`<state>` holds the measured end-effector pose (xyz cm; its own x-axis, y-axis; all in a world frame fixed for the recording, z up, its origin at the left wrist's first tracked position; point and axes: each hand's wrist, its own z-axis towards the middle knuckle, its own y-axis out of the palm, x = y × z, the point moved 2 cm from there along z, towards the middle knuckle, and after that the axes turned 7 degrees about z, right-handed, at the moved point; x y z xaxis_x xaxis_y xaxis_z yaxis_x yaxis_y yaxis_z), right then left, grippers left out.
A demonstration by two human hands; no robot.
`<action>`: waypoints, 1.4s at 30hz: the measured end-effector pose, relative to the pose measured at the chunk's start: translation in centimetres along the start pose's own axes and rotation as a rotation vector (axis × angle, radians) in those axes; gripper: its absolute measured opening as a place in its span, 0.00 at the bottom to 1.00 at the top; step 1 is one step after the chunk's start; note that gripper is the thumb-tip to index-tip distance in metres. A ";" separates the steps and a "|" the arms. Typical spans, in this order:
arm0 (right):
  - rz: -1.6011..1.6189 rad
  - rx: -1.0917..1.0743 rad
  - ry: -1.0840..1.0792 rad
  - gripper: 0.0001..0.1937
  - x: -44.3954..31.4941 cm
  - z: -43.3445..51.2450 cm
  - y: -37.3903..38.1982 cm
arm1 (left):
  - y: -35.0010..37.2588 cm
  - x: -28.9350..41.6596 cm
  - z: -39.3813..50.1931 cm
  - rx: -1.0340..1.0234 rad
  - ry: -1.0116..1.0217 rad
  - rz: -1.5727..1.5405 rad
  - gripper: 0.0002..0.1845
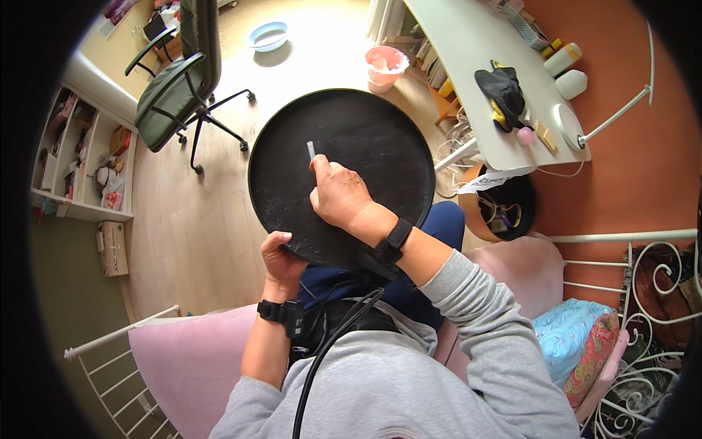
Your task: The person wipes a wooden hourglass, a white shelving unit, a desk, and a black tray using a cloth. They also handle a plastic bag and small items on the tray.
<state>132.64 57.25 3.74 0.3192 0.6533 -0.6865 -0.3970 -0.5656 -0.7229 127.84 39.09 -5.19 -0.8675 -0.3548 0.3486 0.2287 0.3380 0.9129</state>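
Note:
A large round black board or tray (378,142), with a thin raised rim and faint pale scuffs, is in front of me above my knees. My left hand (278,255) grips its near left edge, thumb on top and the fingers hidden beneath. Over the middle of the black surface, my right hand (340,192) is closed around a short whitish stick (311,149). One end of that stick sticks out past the fingers. Whether its hidden end touches the board cannot be seen.
A wheeled office chair (175,104) stands at the far left, with a blue basin (269,37) and a pink bin (385,68) beyond the board. To the right are a white desk (455,44) and a round container (474,214). Pink bedding (203,362) lies around me.

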 end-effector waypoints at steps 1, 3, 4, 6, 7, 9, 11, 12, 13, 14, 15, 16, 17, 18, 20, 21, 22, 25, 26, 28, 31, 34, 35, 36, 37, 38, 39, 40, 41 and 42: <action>0.046 0.053 -0.011 0.18 0.1 -0.1 -0.7 | -0.2 0.1 0.0 0.022 0.012 0.005 0.35; 0.191 0.115 -0.009 0.20 0.8 -0.5 -2.7 | -0.5 0.1 -0.1 0.014 0.013 0.000 0.35; 0.291 0.124 0.004 0.22 1.7 -1.1 -4.6 | -0.8 0.3 -0.2 0.027 0.009 0.013 0.35; 0.442 0.210 0.061 0.22 4.4 -2.4 -8.9 | -1.6 0.7 -0.3 0.019 0.038 0.012 0.34; 0.508 0.296 0.021 0.22 6.3 -2.9 -11.6 | -2.1 0.8 -0.3 0.016 0.044 0.007 0.34; 0.467 0.468 0.182 0.22 11.9 -3.6 -18.2 | -3.4 1.1 -0.4 0.045 0.049 -0.004 0.33; 0.232 0.659 0.307 0.22 17.9 -5.0 -26.0 | -4.7 1.6 -0.1 0.023 0.051 0.021 0.33; 0.101 0.723 0.342 0.22 20.7 -5.9 -29.5 | -5.3 1.7 0.1 0.025 0.066 0.028 0.33; 0.000 0.785 0.380 0.22 23.3 -6.9 -32.7 | -5.9 1.9 0.2 0.038 0.059 0.023 0.33; -0.062 0.832 0.428 0.22 25.8 -7.6 -35.4 | -6.4 2.1 0.3 0.039 0.057 0.014 0.34; -0.092 0.895 0.518 0.23 28.2 -8.1 -37.5 | -6.7 2.3 0.5 0.023 0.049 0.013 0.34; -0.121 0.870 0.526 0.20 30.2 -7.8 -39.0 | -7.0 2.5 0.5 0.028 0.045 0.003 0.34; -0.148 0.879 0.639 0.17 31.9 -8.4 -40.4 | -7.2 2.7 0.6 0.034 0.039 -0.005 0.34; -0.139 0.851 0.664 0.15 33.2 -8.5 -41.1 | -7.4 2.8 0.6 0.043 0.030 -0.006 0.34; -0.191 0.813 0.749 0.16 35.0 -7.6 -41.5 | -7.5 3.0 0.6 0.041 0.030 -0.004 0.35; -0.215 0.779 0.769 0.16 35.5 -6.8 -41.5 | -7.5 3.1 0.6 0.077 0.039 -0.001 0.35; -0.268 0.769 0.815 0.16 35.8 -6.1 -41.5 | -7.5 3.2 0.5 0.087 0.056 -0.002 0.35; -0.399 0.693 0.881 0.17 36.1 -3.6 -40.9 | -7.1 3.3 0.5 0.095 0.078 0.009 0.36; -0.431 0.665 0.888 0.17 36.2 -3.0 -40.8 | -7.0 3.3 0.5 0.102 0.086 0.026 0.36; -0.465 0.640 0.882 0.18 36.3 -2.1 -40.5 | -6.5 3.3 0.5 0.106 0.092 0.044 0.36; -0.483 0.639 0.843 0.20 35.9 -1.4 -40.4 | -5.4 3.0 0.7 0.097 0.085 0.046 0.35; -0.563 0.638 0.834 0.22 34.3 -0.5 -40.2 | -4.5 2.7 1.1 0.113 0.076 0.065 0.29; -0.564 0.673 0.711 0.22 33.3 0.3 -40.0 | -4.4 2.5 1.3 0.144 0.072 0.081 0.25; -0.557 0.702 0.596 0.23 32.3 1.2 -39.7 | -4.3 2.5 1.5 0.193 0.074 0.100 0.22; -0.539 0.723 0.506 0.23 31.4 2.3 -39.1 | -4.1 2.3 1.7 0.164 0.076 0.136 0.13; -0.556 0.660 0.417 0.26 30.5 3.6 -38.4 | -4.1 2.4 1.8 0.188 0.096 0.171 0.04; -0.549 0.582 0.318 0.29 29.8 5.1 -37.1 | -3.9 2.4 1.8 0.156 0.107 0.206 0.09; -0.611 0.467 0.378 0.32 29.4 6.2 -35.8 | -3.7 2.5 1.8 0.093 0.121 0.146 0.09; -0.661 0.359 0.303 0.34 29.1 7.5 -35.0 | -3.7 2.4 1.5 0.213 0.111 0.190 0.08; -0.670 0.253 0.341 0.33 29.4 8.6 -34.4 | -3.5 2.3 1.6 0.221 0.122 0.086 0.10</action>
<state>148.32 100.21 9.12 0.7890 0.6010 -0.1278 -0.1976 0.0512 -0.9789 124.31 38.45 -7.93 -0.7865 -0.4142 0.4581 0.1855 0.5491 0.8149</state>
